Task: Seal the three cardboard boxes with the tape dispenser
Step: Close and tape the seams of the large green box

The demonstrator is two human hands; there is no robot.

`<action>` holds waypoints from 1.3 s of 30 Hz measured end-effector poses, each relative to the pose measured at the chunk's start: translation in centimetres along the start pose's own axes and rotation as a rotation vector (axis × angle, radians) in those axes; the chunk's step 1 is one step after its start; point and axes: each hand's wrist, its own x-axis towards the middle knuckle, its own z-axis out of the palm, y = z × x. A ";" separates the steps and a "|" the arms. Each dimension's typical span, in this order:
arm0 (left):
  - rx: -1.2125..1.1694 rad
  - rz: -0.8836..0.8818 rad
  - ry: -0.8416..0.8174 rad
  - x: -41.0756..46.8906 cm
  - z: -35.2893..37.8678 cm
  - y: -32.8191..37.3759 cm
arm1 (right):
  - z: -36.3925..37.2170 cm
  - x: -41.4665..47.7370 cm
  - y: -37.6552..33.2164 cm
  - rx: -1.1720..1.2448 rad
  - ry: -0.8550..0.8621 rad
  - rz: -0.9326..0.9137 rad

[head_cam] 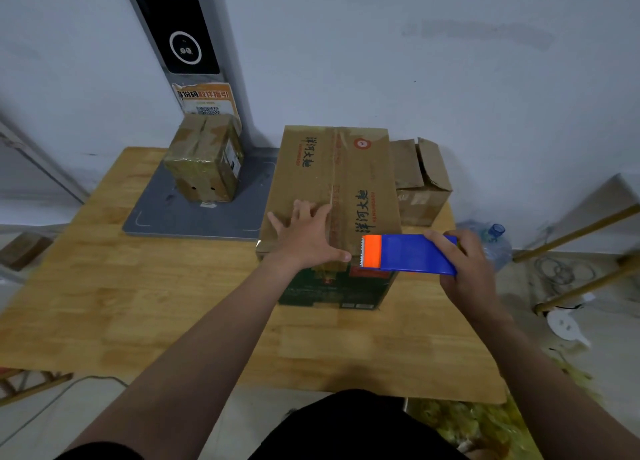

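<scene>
three brown cardboard boxes stand on a pale, wood-grained table (173,304). the large cardboard box (332,182) in the middle is a long rectangular carton. its matt top has dark printed characters, a round red mark and a glossy strip along the middle seam, and its near face is dark green. the left hand (304,238) lies flat on the near end of that top, fingers straight and spread, thumb stretched out toward the right.

one tape dispenser (412,253), smooth blue plastic with an orange front and a pale saw-toothed edge, sits over the near right corner of the large box. its toothed edge is close to the left thumb tip. the right hand (467,265) grips its back end, fingers curled over the top.

the small taped box (204,162), shiny with wrinkled tape, stands on a flat grey platform (194,214) to the left. the small open box (420,182), flaps raised and creased, sits just behind the large box's right side.

a clear plastic water bottle (491,241) with a blue neck stands beyond the table's right edge.
</scene>
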 end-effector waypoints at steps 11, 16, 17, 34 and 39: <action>-0.031 0.046 0.128 0.7 0.8 -1.9 | 0.2 0.3 -1.1 -0.013 -0.062 -0.049; -0.018 0.026 0.097 1.1 -1.2 -4.5 | 1.6 0.6 -3.5 -0.013 -0.146 -0.073; -0.018 0.026 0.082 1.2 -1.7 -4.6 | 1.8 0.8 -3.8 -0.008 -0.148 -0.066; -0.402 0.046 0.012 1.1 -1.8 -3.1 | 1.3 2.5 -4.3 -0.061 -0.120 -0.046; -0.413 0.059 -0.023 1.3 -1.8 -3.7 | 0.6 2.9 -4.1 -0.063 -0.089 -0.088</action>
